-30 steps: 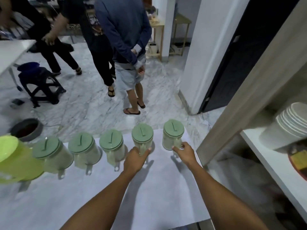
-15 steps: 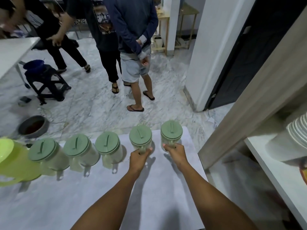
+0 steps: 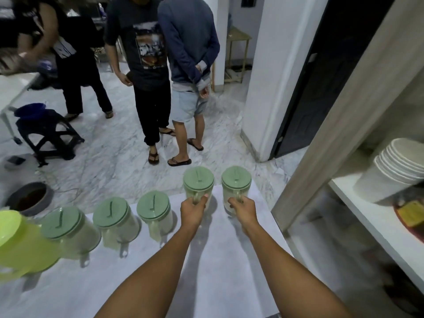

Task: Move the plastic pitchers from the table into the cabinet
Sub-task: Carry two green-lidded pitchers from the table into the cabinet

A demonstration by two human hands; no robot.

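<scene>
While both of my arms reach out over the white table, I log the holdings as follows. Left hand: closed around the handle of the fourth pitcher, clear body, sage-green lid. Right hand: closed around the handle of the fifth pitcher, same make, nearest the table's right edge. Both sit at the table's far edge, side by side, just apart; whether either is clear of the tabletop I cannot tell. Three matching pitchers remain along the far edge to the left of my left hand: third, second, first, handles pointing toward me. One lime-green pitcher stands at the table's left end. Right of the table: cabinet shelf, bearing a stack of white bowls. Beyond the table, three people stand on the marble floor.
</scene>
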